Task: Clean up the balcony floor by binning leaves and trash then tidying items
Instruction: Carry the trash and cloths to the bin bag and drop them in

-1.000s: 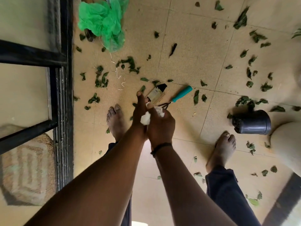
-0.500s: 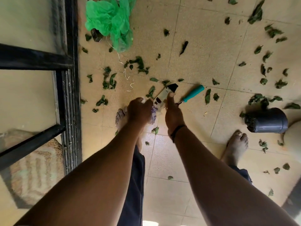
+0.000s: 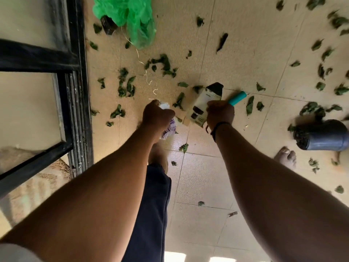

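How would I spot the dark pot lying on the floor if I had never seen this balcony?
Start at the black door frame on the left, then look straight across the tan tiled floor to the far right edge. There, just beyond a bare foot, the dark pot lies tipped on its side, mouth facing left. It is the only big round dark thing among small green leaves.

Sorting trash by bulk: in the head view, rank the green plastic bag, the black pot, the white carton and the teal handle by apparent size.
1. green plastic bag, cut off by the top edge
2. black pot
3. white carton
4. teal handle, partly hidden
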